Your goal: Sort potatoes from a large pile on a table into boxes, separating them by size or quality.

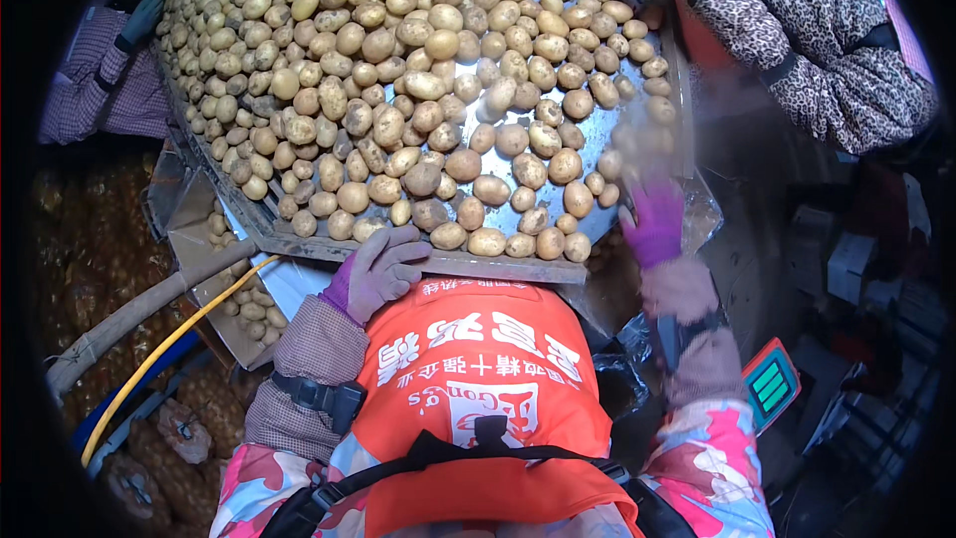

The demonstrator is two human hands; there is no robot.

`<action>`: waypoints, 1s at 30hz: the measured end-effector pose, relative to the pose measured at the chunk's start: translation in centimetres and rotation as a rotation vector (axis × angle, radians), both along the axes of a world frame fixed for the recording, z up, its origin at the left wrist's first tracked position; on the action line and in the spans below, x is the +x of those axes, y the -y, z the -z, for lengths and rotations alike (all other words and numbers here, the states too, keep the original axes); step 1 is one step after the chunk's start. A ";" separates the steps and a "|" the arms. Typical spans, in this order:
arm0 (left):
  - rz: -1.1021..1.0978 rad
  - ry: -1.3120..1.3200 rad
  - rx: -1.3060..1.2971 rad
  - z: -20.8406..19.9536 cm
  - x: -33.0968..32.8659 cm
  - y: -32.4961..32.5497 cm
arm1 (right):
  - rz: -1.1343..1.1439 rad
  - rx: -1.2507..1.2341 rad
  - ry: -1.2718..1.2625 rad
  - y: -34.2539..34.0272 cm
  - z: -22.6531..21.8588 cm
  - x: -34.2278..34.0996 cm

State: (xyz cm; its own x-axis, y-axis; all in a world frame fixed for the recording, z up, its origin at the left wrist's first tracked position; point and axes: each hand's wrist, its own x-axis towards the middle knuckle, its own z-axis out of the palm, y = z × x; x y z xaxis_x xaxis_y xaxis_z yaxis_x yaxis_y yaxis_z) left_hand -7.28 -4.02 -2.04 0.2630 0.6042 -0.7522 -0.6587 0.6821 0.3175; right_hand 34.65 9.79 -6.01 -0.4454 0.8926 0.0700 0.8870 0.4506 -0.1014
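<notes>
Past the red apron [498, 297], potatoes [491, 189] lie just beyond my left hand [380, 269], fingers slightly parted at the near edge of the metal table [498, 266], my right hand's [654, 217] fingers too blurred to tell, a co-worker [827, 25] rightward.

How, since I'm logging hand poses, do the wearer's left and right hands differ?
The left hand shows sharply at the potato tray's front rim; the right hand is blurred, near the tray's right corner. The left hand looks mostly grey, the right hand mostly purple. Both are gloved.
</notes>
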 end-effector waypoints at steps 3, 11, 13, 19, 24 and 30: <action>0.020 -0.024 0.014 1.4 1.0 -0.8 | 0.197 -0.404 -0.148 2.9 -2.8 -4.3; 0.045 -0.315 -0.114 1.9 2.4 -3.2 | -0.188 -0.245 -0.322 4.2 -2.1 -4.5; 0.073 -0.307 -0.068 2.7 2.0 -2.4 | 0.041 -0.233 -0.099 2.7 -1.5 -1.3; 0.113 -0.433 -0.129 1.9 3.0 -3.4 | 0.110 0.108 -0.132 -13.6 1.0 1.4; 0.064 -0.444 -0.188 2.3 3.2 -3.4 | 0.348 -0.014 -0.189 -12.8 2.8 -14.5; 0.025 -0.435 -0.191 2.8 3.0 -3.2 | -0.105 -0.019 -0.381 0.0 3.1 -13.0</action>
State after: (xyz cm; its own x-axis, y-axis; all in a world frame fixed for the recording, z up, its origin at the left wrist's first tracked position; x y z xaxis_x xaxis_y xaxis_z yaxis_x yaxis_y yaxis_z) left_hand -4.33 -0.87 -4.85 -0.0882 0.4414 -0.8929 -0.4752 0.7692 0.4272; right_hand 21.69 9.75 -9.06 -0.4794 0.8466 0.2314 0.7338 0.5313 -0.4235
